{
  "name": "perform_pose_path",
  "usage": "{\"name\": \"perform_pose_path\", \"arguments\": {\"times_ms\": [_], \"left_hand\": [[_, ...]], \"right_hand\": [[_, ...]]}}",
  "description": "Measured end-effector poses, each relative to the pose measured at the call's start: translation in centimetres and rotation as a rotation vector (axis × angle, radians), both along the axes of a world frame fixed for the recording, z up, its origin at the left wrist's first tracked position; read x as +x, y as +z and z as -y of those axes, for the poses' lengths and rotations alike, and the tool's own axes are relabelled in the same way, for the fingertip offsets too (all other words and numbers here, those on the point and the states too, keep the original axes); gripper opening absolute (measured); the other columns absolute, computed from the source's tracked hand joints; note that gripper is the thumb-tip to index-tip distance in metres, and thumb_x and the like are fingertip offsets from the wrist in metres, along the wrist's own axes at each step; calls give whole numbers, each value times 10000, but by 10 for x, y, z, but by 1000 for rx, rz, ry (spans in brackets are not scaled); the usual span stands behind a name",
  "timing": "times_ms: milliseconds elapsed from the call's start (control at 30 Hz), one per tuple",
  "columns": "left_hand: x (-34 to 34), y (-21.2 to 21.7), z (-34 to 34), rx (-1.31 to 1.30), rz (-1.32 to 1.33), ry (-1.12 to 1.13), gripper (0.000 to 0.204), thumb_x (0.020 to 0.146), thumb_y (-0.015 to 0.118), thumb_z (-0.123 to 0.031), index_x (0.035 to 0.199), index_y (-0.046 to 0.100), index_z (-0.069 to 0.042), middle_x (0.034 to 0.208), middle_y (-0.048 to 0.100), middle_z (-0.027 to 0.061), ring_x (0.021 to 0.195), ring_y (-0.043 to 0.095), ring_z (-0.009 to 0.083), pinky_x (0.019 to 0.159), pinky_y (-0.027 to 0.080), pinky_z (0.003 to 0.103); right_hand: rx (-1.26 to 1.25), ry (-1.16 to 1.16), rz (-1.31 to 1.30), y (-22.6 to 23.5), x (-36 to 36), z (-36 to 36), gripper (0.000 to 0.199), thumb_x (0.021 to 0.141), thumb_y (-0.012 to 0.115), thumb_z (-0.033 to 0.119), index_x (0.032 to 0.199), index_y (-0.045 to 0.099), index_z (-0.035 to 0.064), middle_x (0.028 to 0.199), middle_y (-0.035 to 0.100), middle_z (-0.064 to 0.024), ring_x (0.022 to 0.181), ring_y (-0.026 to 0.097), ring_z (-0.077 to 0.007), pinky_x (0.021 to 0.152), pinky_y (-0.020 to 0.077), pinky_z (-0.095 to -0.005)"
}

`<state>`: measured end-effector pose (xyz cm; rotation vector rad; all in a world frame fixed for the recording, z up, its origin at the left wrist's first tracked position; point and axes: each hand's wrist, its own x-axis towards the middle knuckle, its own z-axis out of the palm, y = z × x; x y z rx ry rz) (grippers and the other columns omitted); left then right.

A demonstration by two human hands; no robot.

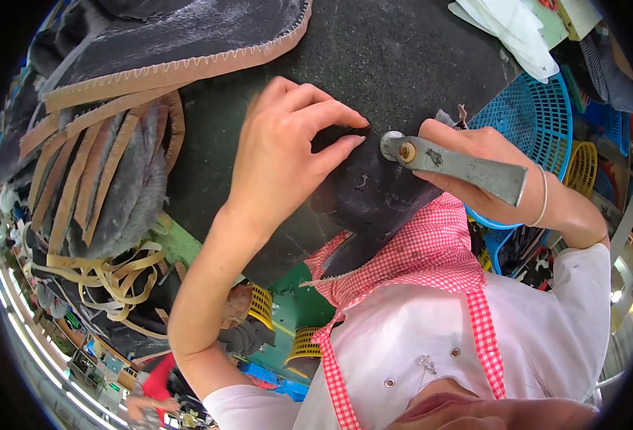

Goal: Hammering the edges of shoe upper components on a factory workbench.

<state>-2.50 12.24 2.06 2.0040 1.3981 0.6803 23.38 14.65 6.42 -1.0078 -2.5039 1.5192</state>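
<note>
Hands are both on a dark grey piece of material (pixel 370 197) in the middle of a black worktable (pixel 402 50). Left hand (pixel 280 154) is spread over it, palm down, with the fingertips (pixel 356 140) pinning the piece's far edge flat. Right hand (pixel 474 161) is wrapped tight round the grey metal handle of a small roller tool (pixel 452 163), and its round wheel end sits right on the dark piece, just beside the left fingertips. A thin bangle (pixel 543 197) sits on the right wrist.

The near end of the piece hangs off the table edge over a red-and-white checked apron (pixel 431 251) worn on top of a white shirt (pixel 545 344).

On the far left of the table there's a stack of dark furry pieces with tan stitched edging (pixel 116 143), with loose tan strips (pixel 116 276) spilling off the near side. To the right of the right hand sits a blue plastic basket (pixel 538 115), a yellow one (pixel 581 168) beside it, and white cloth (pixel 517 29) at the far right.
</note>
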Motion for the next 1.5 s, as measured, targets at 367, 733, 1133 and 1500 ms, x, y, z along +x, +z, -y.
{"name": "perform_pose_path", "arguments": {"times_ms": [367,733,1133,1500], "left_hand": [[-13,-7,-18,498,-190,-319,106,671,719,-158,761,667,-177,856,625,-36,937,603,199,839,488,373],[-14,-13,10,324,-136,-77,177,649,818,-171,787,708,-177,878,634,-54,937,584,218,892,425,429],[1,-7,41,241,-149,119,196,696,856,-134,864,760,-165,931,657,-50,928,561,215,893,388,390],[3,-3,44,388,-278,91,228,686,824,-192,903,757,-201,982,659,-52,971,559,221,947,352,426]], "right_hand": [[234,-57,17,29,-20,-20,171,941,664,30,1063,548,2,850,557,-157,678,586,-375,584,450,-380],[115,99,122,9,-25,-21,203,945,664,99,1071,517,40,751,541,-174,688,608,-400,576,461,-423],[170,66,-40,5,-27,-22,196,970,652,118,1049,494,35,711,546,-183,695,602,-430,548,425,-423],[202,206,77,12,-29,-17,364,789,711,94,1050,462,39,645,580,-175,655,629,-426,552,488,-474]]}}
